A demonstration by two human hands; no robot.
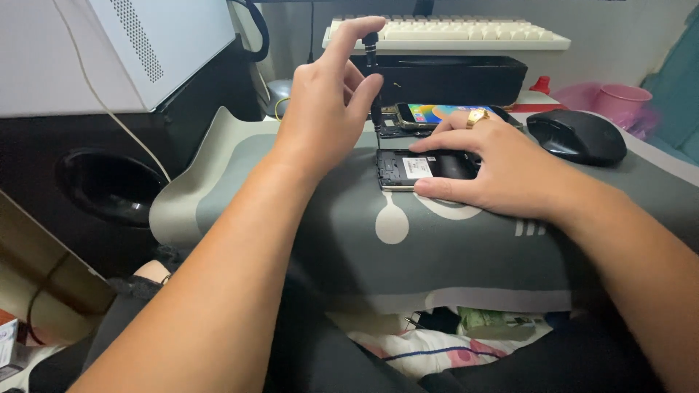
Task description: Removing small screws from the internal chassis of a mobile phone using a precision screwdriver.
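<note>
Head view: the left hand (329,94) pinches a thin black screwdriver (373,80) standing on the opened phone (408,169). The right hand (486,169) presses flat on that phone, which lies on the grey mat (378,255) near a black mouse (577,136).

Right hand (502,171) covers the right part of the opened phone (408,169). Screwdriver (373,80) tip too small to make out; left fingers (364,91) hide part of its shaft. Second phone (444,113) partly behind right fingers (455,120). Keyboard (451,33) cut off at top edge.
</note>
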